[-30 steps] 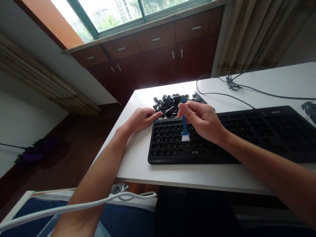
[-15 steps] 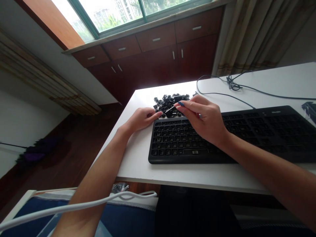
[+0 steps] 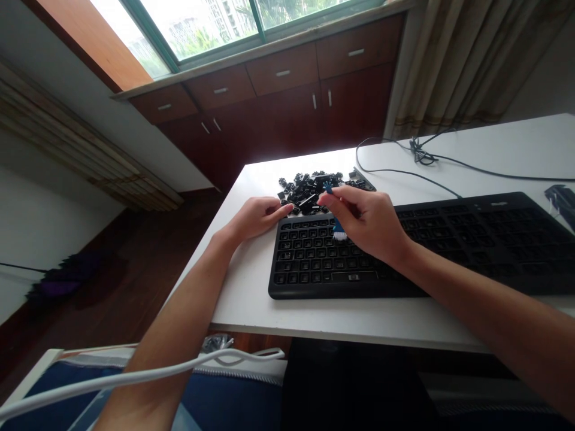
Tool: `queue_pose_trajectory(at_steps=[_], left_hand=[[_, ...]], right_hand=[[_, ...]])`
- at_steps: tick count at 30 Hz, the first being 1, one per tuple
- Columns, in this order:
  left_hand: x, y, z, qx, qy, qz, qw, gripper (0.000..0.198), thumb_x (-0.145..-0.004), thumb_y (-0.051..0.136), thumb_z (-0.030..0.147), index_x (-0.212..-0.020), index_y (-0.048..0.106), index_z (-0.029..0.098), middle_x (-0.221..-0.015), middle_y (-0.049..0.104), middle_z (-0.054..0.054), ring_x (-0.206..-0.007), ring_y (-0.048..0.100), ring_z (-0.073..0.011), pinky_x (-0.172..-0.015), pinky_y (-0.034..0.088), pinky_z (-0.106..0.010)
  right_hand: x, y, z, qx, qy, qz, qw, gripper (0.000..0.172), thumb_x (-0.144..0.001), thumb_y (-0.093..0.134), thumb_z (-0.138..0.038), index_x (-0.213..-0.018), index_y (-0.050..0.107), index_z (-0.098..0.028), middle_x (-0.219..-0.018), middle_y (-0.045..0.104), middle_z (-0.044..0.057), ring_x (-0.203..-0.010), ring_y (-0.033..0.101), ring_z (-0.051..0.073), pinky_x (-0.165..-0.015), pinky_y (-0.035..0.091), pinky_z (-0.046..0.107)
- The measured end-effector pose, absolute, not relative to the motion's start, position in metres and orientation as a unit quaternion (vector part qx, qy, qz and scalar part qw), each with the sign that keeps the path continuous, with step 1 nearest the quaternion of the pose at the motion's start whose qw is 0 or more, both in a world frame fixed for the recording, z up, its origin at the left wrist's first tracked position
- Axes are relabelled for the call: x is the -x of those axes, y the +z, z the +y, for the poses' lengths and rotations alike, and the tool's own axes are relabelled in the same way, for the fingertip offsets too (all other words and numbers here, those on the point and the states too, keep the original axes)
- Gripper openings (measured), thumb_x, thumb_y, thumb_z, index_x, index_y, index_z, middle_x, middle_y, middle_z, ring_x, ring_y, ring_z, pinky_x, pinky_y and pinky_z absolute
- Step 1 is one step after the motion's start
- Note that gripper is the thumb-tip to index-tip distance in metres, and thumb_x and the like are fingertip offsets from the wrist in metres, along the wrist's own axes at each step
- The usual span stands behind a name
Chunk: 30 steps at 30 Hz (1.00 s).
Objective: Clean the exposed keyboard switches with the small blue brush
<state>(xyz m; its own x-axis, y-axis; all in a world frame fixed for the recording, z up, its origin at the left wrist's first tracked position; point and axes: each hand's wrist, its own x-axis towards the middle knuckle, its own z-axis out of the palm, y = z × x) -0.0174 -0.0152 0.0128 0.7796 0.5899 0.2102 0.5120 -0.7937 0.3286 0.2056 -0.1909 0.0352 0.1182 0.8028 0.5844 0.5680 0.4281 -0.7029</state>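
My right hand (image 3: 371, 221) is closed around a small blue brush (image 3: 338, 228). Its white bristles point down over the left half of a black keyboard (image 3: 350, 293), and its blue end sticks out above my thumb. The keyboard has had its caps taken off, leaving rows of bare square sockets. Beside its upper left corner, my left hand (image 3: 260, 217) rests on the table, thumb stretched toward that corner and the other fingers partly hidden. Just beyond both hands lies a heap of loose black keycaps (image 3: 305, 188).
The keyboard lies on a white table (image 3: 245, 305). A black cable (image 3: 485, 175) with a tied bundle runs along the back. At the right edge sits a dark object (image 3: 561, 200). A white cord (image 3: 148, 374) crosses the lower left, before a blue cushioned seat (image 3: 233, 398).
The brush has turned in my right hand, so its white bristles now show below the fingers over the keyboard. My left hand has stayed in place.
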Motion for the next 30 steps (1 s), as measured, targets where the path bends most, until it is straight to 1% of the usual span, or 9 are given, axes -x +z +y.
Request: queue_pose_trajectory(at_steps=[3,5,7,10,12,14,18,24,30], left_hand=[[0.0175,0.0127,-0.0147,-0.935,0.151,0.294,0.128,0.053,-0.096,0.053,0.052,-0.058,0.038,0.018,-0.055,0.032,0.004,-0.055,0.028,-0.0097,-0.054,0.024,-0.027],[0.0178,0.0121,-0.0142,-0.936,0.154,0.290,0.129,0.053,-0.096,0.053,0.052,-0.058,0.038,0.018,-0.055,0.032,0.005,-0.055,0.028,-0.0097,-0.054,0.024,-0.027],[0.0182,0.0115,-0.0138,-0.936,0.157,0.289,0.129,0.053,-0.096,0.053,0.052,-0.058,0.039,0.018,-0.056,0.033,0.004,-0.055,0.028,-0.0096,-0.054,0.024,-0.027],[0.0185,0.0112,-0.0137,-0.935,0.154,0.292,0.130,0.053,-0.096,0.053,0.052,-0.059,0.040,0.018,-0.056,0.034,0.004,-0.055,0.029,-0.0096,-0.055,0.024,-0.027],[0.0183,0.0118,-0.0141,-0.934,0.151,0.295,0.132,0.053,-0.096,0.053,0.052,-0.059,0.039,0.018,-0.056,0.034,0.004,-0.055,0.028,-0.0095,-0.055,0.024,-0.027],[0.0179,0.0126,-0.0147,-0.934,0.149,0.296,0.133,0.054,-0.096,0.053,0.052,-0.058,0.039,0.017,-0.056,0.033,0.005,-0.055,0.028,-0.0095,-0.055,0.024,-0.027],[0.0171,0.0135,-0.0155,-0.934,0.148,0.297,0.129,0.054,-0.097,0.053,0.052,-0.058,0.037,0.017,-0.056,0.031,0.005,-0.056,0.027,-0.0094,-0.055,0.024,-0.027],[0.0184,0.0127,-0.0146,-0.934,0.154,0.291,0.136,0.054,-0.097,0.054,0.052,-0.058,0.037,0.018,-0.055,0.032,0.005,-0.055,0.027,-0.0092,-0.054,0.024,-0.026],[0.0192,0.0150,-0.0153,-0.934,0.155,0.290,0.141,0.053,-0.097,0.053,0.052,-0.059,0.040,0.017,-0.056,0.037,0.004,-0.055,0.031,-0.0090,-0.055,0.026,-0.026]], right_hand=[[-0.2054,0.0377,-0.1912,0.519,0.060,-0.649,0.553,0.026,-0.100,0.057,-0.038,-0.102,0.075,-0.020,-0.075,0.067,0.001,-0.063,0.057,0.012,-0.062,0.045,0.029],[-0.2054,0.0389,-0.1916,0.514,0.061,-0.638,0.570,0.026,-0.101,0.056,-0.037,-0.107,0.074,-0.019,-0.085,0.071,0.003,-0.070,0.061,0.013,-0.065,0.047,0.030],[-0.2058,0.0393,-0.1917,0.520,0.077,-0.622,0.580,0.030,-0.101,0.054,-0.040,-0.102,0.073,-0.017,-0.079,0.068,0.003,-0.065,0.057,0.012,-0.059,0.044,0.029],[-0.2066,0.0389,-0.1914,0.530,0.115,-0.602,0.586,0.035,-0.101,0.051,-0.044,-0.089,0.070,-0.017,-0.060,0.052,-0.002,-0.052,0.043,0.010,-0.048,0.033,0.029],[-0.2067,0.0384,-0.1907,0.532,0.136,-0.596,0.586,0.036,-0.101,0.053,-0.045,-0.081,0.067,-0.018,-0.054,0.043,-0.005,-0.048,0.036,0.009,-0.047,0.029,0.029],[-0.2063,0.0376,-0.1897,0.535,0.150,-0.597,0.578,0.037,-0.100,0.055,-0.044,-0.076,0.066,-0.018,-0.051,0.040,-0.006,-0.047,0.034,0.008,-0.047,0.028,0.029],[-0.2052,0.0357,-0.1882,0.542,0.161,-0.610,0.555,0.037,-0.099,0.055,-0.043,-0.077,0.069,-0.017,-0.053,0.041,-0.005,-0.049,0.035,0.008,-0.048,0.028,0.029],[-0.2046,0.0365,-0.1890,0.530,0.163,-0.607,0.570,0.035,-0.100,0.056,-0.042,-0.080,0.068,-0.016,-0.054,0.039,-0.006,-0.049,0.035,0.007,-0.048,0.029,0.027],[-0.2010,0.0356,-0.1880,0.496,0.191,-0.656,0.536,0.032,-0.103,0.051,-0.040,-0.090,0.069,-0.017,-0.058,0.046,-0.005,-0.049,0.038,0.007,-0.047,0.031,0.025]])
